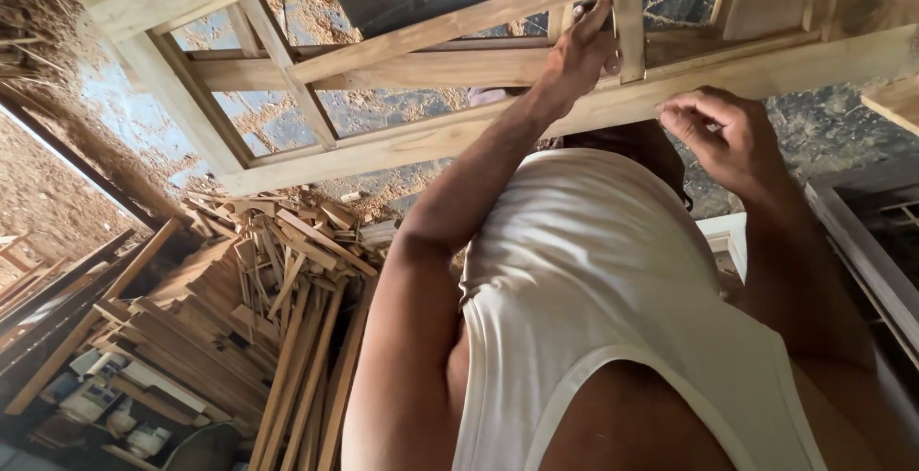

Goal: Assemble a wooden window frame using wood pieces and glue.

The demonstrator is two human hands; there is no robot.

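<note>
A large pale wooden window frame (402,141) with thin inner slats lies tilted in front of me. My left hand (577,53) reaches out to it, its fingers laid along the joint where a diagonal slat (450,26) meets a short upright slat (629,26), steadying the frame there. At the edge of the frame's long lower rail (766,74) is my right hand (720,131), its fingers curled and pinched together. Whether they hold anything small I cannot see. My white sleeveless shirt (593,280) fills the lower middle.
A heap of cut wooden strips and offcuts (278,270) lies at the left, with long battens (67,318) leaning beside it. Sawdust covers the ground (48,193). Another frame edge (862,241) runs down the right side. Small containers (105,404) sit at lower left.
</note>
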